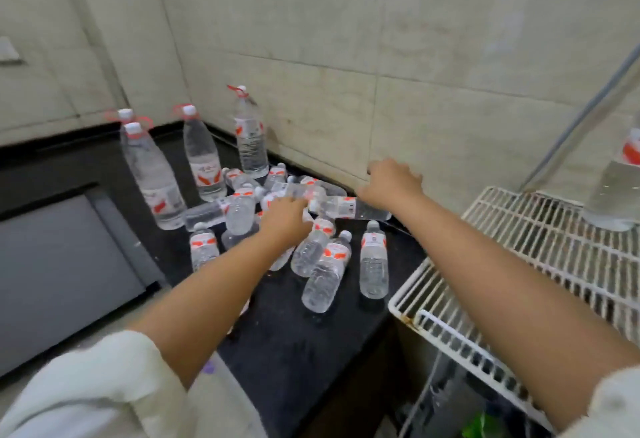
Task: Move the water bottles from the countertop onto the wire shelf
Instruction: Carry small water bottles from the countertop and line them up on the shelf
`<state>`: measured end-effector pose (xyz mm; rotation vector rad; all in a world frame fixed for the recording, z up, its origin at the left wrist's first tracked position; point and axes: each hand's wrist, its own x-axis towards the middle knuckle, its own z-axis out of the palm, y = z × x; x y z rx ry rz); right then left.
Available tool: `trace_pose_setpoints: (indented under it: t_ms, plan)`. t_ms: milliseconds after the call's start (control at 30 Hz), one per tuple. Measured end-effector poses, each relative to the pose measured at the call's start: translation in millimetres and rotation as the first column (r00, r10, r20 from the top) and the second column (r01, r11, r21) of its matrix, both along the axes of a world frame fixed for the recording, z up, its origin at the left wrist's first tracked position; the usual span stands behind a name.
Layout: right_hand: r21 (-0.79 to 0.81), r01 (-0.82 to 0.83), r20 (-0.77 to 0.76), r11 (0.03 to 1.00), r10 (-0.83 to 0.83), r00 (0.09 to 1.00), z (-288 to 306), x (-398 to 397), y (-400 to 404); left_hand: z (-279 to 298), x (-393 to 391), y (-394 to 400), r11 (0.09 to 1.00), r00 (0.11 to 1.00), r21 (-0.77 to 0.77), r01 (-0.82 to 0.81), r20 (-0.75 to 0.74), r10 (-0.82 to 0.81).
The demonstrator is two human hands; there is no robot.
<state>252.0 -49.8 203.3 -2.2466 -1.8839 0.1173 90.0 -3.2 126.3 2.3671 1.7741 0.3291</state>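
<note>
Many clear plastic water bottles (313, 250) were heaped at the black countertop's (284, 340) back corner; left hand (285, 221) pressed among them, right hand (391, 184) reached over one, grips unclear. One lift toward the white wire shelf (540, 250) was needed.

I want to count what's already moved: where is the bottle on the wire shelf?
In the head view, far right: one bottle stands on the wire shelf, beside the tiled wall.

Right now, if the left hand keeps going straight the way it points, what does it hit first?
Likely the lying bottle that the right hand is on: the left hand already has its fingertips near that bottle's cap end. Depth is unclear, so contact may already exist.
</note>
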Motion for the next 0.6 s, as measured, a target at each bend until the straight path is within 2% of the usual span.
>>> trace_pose_setpoints:
  t_ms: [100,167,267,367,467,600]
  plan:
    - [-0.089,-0.085,-0.076,0.992,0.078,0.994,-32,-62,27,-33,-62,-5,0.979,0.982,-0.07,-0.191,-0.011,0.19]
    - [-0.185,-0.09,-0.161,0.979,0.061,0.985,-58,-96,42,-53,-90,-9,0.959,0.965,-0.113,-0.26,0.0,0.262]
    - [-0.318,0.01,-0.278,0.948,-0.103,0.955,-103,-124,57,-84,-116,-9,0.93,0.956,-0.226,-0.29,-0.016,0.294]
    - [-0.344,0.176,-0.281,0.922,-0.28,0.918,-148,-126,66,-113,-128,-2,0.901,0.949,-0.314,-0.3,0.0,0.315]
    - [-0.333,0.334,-0.248,0.882,-0.424,0.871,-181,-117,72,-136,-129,11,0.895,0.949,-0.342,-0.285,0.032,0.314]
    - [-0.347,0.404,-0.277,0.846,-0.504,0.818,-212,-111,80,-151,-119,29,0.889,0.943,-0.331,-0.317,-0.011,0.333]
